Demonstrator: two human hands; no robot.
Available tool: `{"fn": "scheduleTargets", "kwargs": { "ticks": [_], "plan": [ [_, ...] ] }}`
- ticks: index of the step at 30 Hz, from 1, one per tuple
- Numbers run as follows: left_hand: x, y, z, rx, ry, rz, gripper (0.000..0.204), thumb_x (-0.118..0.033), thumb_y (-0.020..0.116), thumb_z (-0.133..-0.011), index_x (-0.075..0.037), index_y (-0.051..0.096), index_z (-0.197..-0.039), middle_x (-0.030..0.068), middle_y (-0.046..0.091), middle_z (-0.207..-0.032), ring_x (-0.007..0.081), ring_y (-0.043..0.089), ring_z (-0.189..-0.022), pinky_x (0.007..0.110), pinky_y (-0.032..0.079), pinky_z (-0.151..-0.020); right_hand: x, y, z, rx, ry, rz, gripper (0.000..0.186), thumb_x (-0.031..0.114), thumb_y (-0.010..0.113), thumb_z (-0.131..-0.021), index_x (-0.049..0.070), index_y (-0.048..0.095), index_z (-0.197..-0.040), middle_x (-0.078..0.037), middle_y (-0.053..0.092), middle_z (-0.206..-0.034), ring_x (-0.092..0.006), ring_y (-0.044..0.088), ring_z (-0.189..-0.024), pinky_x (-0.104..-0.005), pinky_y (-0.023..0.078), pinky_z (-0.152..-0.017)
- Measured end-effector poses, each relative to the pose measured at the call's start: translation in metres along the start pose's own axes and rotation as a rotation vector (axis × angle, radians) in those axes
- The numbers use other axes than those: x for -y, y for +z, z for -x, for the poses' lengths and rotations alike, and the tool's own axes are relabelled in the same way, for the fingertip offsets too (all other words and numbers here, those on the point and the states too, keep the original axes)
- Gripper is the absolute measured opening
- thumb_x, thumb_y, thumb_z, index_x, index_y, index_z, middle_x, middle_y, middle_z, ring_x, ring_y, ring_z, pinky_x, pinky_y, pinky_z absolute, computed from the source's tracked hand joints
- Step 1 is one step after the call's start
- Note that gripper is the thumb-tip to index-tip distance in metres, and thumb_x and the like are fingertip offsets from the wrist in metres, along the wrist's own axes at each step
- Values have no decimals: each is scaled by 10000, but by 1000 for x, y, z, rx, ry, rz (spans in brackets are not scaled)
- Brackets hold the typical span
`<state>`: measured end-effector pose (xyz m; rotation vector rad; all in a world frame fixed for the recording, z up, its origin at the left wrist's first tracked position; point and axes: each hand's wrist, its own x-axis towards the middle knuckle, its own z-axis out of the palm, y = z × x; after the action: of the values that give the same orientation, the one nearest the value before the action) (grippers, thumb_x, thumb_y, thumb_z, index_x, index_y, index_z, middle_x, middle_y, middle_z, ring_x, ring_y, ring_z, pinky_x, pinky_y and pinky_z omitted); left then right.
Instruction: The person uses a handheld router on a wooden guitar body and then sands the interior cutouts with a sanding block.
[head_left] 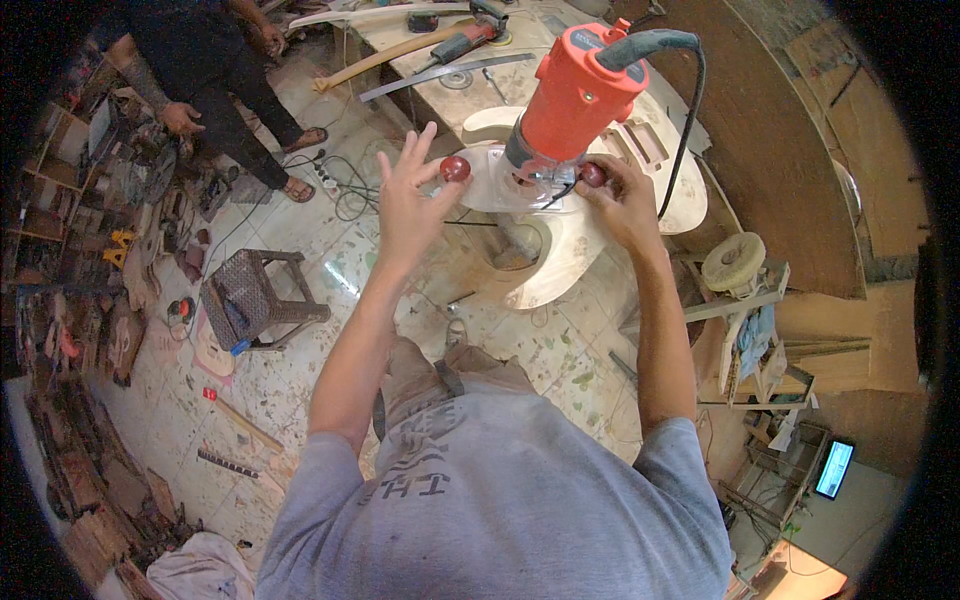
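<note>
A red-orange router point(575, 95) stands tilted in view on a pale wooden electric guitar body point(680, 190). Its clear base plate point(487, 170) carries a round dark-red knob on each side. Beside the left knob point(455, 169) is my left hand point(412, 205), fingers stretched and spread, the thumb touching the knob's lower side. My right hand point(622, 200) has its fingers closed round the right knob point(593, 175). The router bit is hard to make out through the base. A black cable point(690, 120) curves from the router's top down past the body's right side.
On the workbench point(400, 35) behind lie an angle grinder point(465, 42) and a metal ruler point(445, 77). Another person point(225, 90) stands at the far left near cords on the floor. A woven stool point(262, 298) stands left; a shelf with a round pad point(733, 264) is right.
</note>
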<state>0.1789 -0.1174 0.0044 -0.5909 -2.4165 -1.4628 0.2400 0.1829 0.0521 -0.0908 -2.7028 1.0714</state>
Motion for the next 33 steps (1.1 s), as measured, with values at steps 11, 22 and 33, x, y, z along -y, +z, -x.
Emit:
{"fn": "scheduleTargets", "kwargs": {
  "ticks": [11, 22, 33],
  "plan": [
    [-2, -1, 10, 11, -14, -37, 252, -290, 819, -864, -172, 832, -1086, 108, 507, -1601, 355, 405, -1525, 621, 41, -1283, 5, -1, -2, -21, -38, 27, 440, 77, 848, -776, 128, 773, -1206, -107, 629, -1010, -236, 674, -942, -358, 546, -899],
    [2, -5, -4, 40, -16, -40, 256, -296, 817, -864, -186, 831, -1095, 101, 490, -1615, 333, 421, -1519, 612, 18, -1285, 6, 7, -2, -6, 19, -141, 363, 30, 829, -804, 32, 744, -1157, -83, 682, -1060, -195, 668, -974, -325, 516, -937],
    [-2, -15, 11, 17, -47, -33, 235, -251, 831, -841, -180, 838, -1065, 102, 482, -1621, 345, 398, -1530, 603, 29, -1290, 0, 11, 1, -11, -66, 20, 441, 190, 856, -817, 209, 767, -1249, -113, 631, -952, -255, 591, -901, -370, 504, -825]
  ]
}}
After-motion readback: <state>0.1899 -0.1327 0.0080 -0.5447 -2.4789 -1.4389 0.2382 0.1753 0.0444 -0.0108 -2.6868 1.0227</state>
